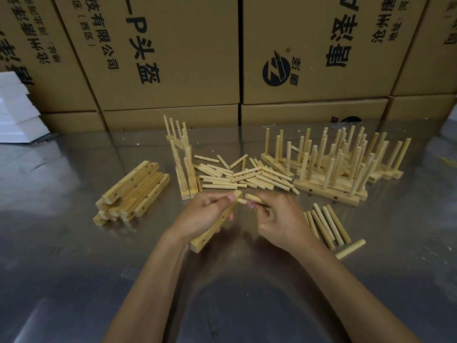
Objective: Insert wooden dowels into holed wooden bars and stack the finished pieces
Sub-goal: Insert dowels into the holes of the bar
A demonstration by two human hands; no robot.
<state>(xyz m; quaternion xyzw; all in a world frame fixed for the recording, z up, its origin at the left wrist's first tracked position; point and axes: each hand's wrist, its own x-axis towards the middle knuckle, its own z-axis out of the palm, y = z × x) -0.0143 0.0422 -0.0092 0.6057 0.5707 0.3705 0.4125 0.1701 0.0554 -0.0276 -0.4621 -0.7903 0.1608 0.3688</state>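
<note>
At frame centre, left hand (205, 214) grips the bar (214, 225), right hand (277, 219) pinches 2 dowels (252, 199); misaligned, one could jam or drop.

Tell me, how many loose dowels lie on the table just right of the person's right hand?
6. Five dowels lie side by side in a fanned row beside the right hand; a sixth dowel lies alone just nearer the camera. The hand may hide more.

Pale, smooth bare-wood dowels (237, 177) and holed wooden bars (133, 191) lie on a glossy, reflective counter (74, 268) that looks like brushed metal, before matt brown cardboard boxes (173, 53) and what may be white foam blocks (17, 107).
</note>
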